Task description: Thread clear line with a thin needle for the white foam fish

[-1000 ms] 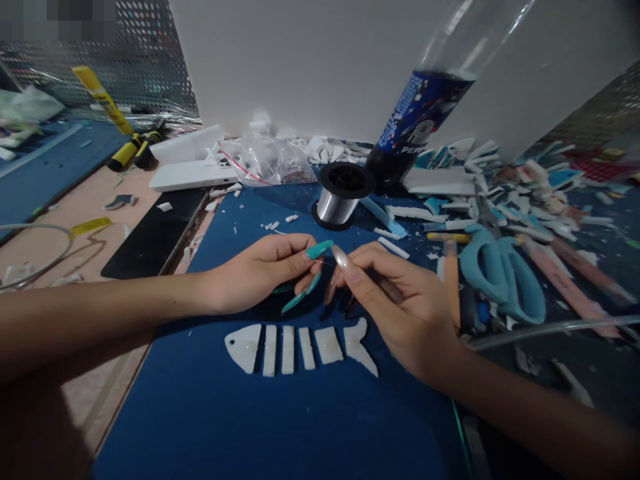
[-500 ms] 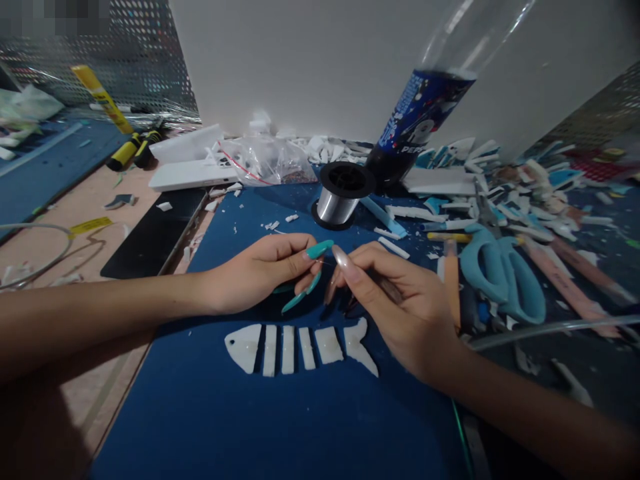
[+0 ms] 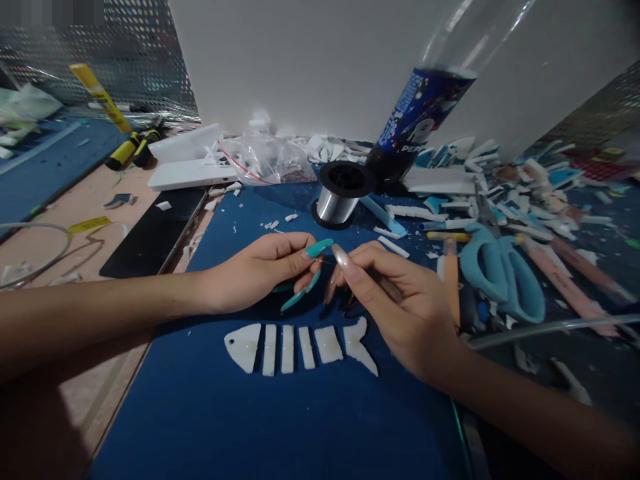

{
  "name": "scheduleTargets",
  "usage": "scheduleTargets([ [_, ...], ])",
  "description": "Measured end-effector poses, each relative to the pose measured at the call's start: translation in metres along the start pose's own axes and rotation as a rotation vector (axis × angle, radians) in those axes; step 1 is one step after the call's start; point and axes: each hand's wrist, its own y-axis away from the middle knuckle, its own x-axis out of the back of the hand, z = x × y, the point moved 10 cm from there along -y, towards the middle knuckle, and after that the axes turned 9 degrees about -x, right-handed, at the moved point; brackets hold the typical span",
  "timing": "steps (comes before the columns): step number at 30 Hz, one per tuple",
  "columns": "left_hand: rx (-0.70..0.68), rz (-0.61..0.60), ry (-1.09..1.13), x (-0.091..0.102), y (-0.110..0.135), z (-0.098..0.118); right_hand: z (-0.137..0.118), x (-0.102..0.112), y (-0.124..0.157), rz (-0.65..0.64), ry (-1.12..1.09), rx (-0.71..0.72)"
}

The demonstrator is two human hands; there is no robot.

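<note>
Above the mat, my left hand [image 3: 273, 270], with long teal nails, is closed in a pinch. A fine, thin strand [image 3: 325, 262] shows at its fingertips and runs across the small gap to my right hand [image 3: 395, 293]. That hand, with pale pearly nails, is also pinched shut, its thumb tip almost touching the left one. Part of the strand is hidden by the fingers. Below them, a white fish shape cut into several separate pieces lies in a row, from the head piece [image 3: 243, 348] with a small hole to the tail piece [image 3: 361, 347]. Behind my hands stands a spool of clear line [image 3: 336, 205].
Under everything lies a blue mat [image 3: 280, 427]. A cola bottle [image 3: 420, 120] leans behind the spool. Light-blue scissors [image 3: 500, 273] and heaped white and blue scraps [image 3: 530, 187] crowd the right. At left are a black phone [image 3: 155, 233] and a plastic bag [image 3: 270, 160].
</note>
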Motion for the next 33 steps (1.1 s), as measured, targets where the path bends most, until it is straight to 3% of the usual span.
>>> scheduleTargets([
  [26, -0.016, 0.004, 0.006, 0.001, 0.001, -0.002, 0.003, -0.004, -0.001, -0.041, -0.011, -0.026],
  [33, -0.084, 0.105, -0.060, 0.014, -0.001, 0.002, 0.006, -0.001, -0.002, 0.004, 0.041, -0.037],
])
